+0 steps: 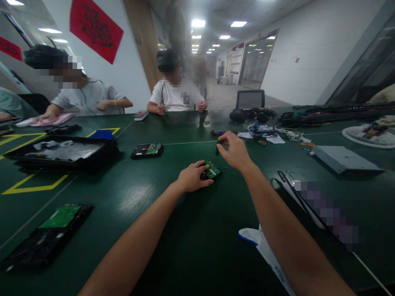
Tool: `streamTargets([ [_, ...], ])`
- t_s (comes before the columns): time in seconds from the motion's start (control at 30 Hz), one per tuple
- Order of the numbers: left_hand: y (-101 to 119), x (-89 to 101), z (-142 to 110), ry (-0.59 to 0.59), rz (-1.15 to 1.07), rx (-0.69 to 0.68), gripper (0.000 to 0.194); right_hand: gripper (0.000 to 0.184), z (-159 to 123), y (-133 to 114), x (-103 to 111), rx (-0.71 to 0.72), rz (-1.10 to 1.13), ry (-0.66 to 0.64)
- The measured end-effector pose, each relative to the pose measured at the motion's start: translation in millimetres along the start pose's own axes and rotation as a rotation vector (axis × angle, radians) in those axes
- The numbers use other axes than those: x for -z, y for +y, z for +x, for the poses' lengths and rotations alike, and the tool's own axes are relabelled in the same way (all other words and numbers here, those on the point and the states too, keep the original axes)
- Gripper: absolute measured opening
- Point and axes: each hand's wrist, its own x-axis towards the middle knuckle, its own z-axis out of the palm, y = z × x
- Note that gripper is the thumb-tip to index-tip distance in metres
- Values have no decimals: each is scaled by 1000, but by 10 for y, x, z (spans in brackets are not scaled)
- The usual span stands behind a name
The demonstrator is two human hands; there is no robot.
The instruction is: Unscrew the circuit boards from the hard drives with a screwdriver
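Observation:
A small hard drive (213,170) with a green circuit board facing up lies on the dark green table. My left hand (194,176) grips it from the left, thumb along the near edge and fingers over the far side. Just above and behind the drive, my right hand (233,150) pinches a short, dark-handled screwdriver (217,147) with a greenish band. The tool is held roughly upright with its lower end pointing down. Whether its tip touches anything cannot be made out. Tiny specks, perhaps screws, lie right of the drive.
Other drives lie at back left (147,150) and front left (61,216). Left stands a black tray (108,147); right are a grey metal box (347,159), cables (262,130) and a white fan guard (354,137). A white-blue item (249,235) lies under my right forearm. People sit opposite.

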Motion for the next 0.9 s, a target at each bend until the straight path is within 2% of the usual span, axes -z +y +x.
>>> streamTargets([
  [0.13,-6,-11,1,5,4,-7,84,19,-4,0,-3,-38,12,-5],
  [0.3,-14,-17,3,11,4,-9,84,19,-13,-18,-8,17,-20,-42],
  [0.57,-12,-2,5,-1,2,-7,85,19,-2,19,-9,-31,5,-4],
  [0.7,-3,-6,-4,-2,10,-2,84,20,-5,28,-26,39,-2,-33],
  [0.9,-4,-8,-1,2,10,2,83,20,-14,34,-31,-5,-3,29],
])
